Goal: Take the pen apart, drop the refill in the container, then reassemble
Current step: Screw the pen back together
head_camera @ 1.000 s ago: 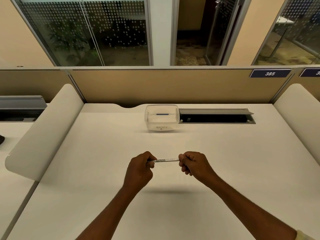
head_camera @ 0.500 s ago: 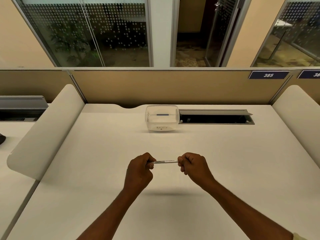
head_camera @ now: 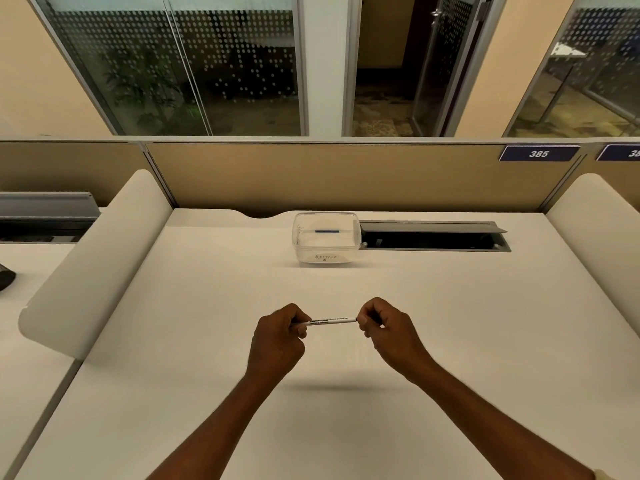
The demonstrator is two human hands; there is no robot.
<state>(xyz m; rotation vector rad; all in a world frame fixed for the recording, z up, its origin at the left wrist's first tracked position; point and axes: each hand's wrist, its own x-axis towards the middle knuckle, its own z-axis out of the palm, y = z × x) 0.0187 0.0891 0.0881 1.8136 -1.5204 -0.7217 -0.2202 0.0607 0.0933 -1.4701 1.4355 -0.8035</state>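
A thin white pen (head_camera: 331,321) with dark print on its barrel is held level above the white desk, between both hands. My left hand (head_camera: 277,337) pinches its left end and my right hand (head_camera: 384,329) pinches its right end, so both tips are hidden by fingers. A clear plastic container (head_camera: 325,239) with a handwritten label stands at the back of the desk, well beyond the hands. A short blue strip shows inside or behind it; I cannot tell which.
An open cable trough (head_camera: 433,236) with a raised grey lid lies right of the container. Curved white dividers (head_camera: 93,265) rise on both sides of the desk. A tan partition (head_camera: 346,174) with a "385" tag closes off the back.
The hands and pen have barely moved. The visible stretch of barrel between the two hands looks slightly longer than a second ago.
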